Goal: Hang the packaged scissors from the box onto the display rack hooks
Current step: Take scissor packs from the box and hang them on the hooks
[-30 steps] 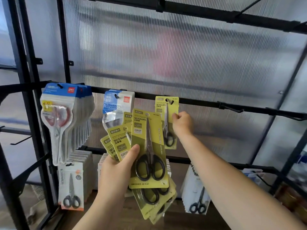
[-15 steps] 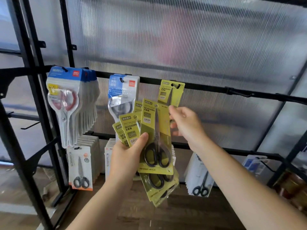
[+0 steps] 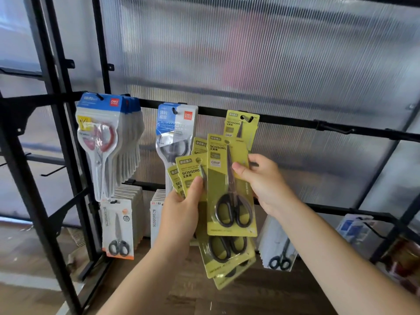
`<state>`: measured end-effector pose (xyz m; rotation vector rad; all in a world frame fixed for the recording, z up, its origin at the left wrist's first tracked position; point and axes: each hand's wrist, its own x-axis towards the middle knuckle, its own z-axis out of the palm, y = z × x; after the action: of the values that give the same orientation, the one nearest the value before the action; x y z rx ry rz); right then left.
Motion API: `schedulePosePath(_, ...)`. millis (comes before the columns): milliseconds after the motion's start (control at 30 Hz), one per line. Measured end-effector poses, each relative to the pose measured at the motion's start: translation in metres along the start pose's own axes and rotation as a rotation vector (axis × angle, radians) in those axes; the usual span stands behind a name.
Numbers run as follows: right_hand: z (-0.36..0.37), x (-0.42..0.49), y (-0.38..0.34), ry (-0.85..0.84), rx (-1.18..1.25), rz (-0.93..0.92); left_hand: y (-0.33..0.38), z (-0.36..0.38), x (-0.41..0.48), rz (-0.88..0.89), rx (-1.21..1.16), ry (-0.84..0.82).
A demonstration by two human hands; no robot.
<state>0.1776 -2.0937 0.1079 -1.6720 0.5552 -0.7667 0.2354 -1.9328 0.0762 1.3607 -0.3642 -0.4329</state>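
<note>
My left hand [image 3: 181, 214] grips a fanned stack of yellow-green scissor packs [image 3: 191, 173], thumb pressed on their fronts. My right hand [image 3: 261, 180] pinches the right edge of the front pack [image 3: 229, 189], which shows black-handled scissors. One identical yellow pack [image 3: 242, 125] hangs on a hook of the black rack bar [image 3: 295, 121], just above my right hand. No box is in view.
Blue-topped packs with red scissors [image 3: 102, 142] and another blue pack [image 3: 176, 130] hang to the left. An empty hook [image 3: 334, 129] sticks out on the right. White scissor packs [image 3: 118, 228] hang on the lower row. Black frame posts [image 3: 68, 155] stand at left.
My right hand let go of the pack hanging on the hook, came down and took the edge of the front pack in my left hand's stack. The view tilted down.
</note>
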Motion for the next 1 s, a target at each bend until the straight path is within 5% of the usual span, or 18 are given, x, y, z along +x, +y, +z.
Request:
schedulePosePath(267,-0.021,0.006,-0.026,0.237,-0.064,-0.243,0.005,0.0,0.001,0.072,0.013,0.059)
schedulePosePath(1000,-0.011,0.068,-0.002,0.393,-0.471,-0.262,0.005,-0.003,0.008,0.146,0.057,0.065)
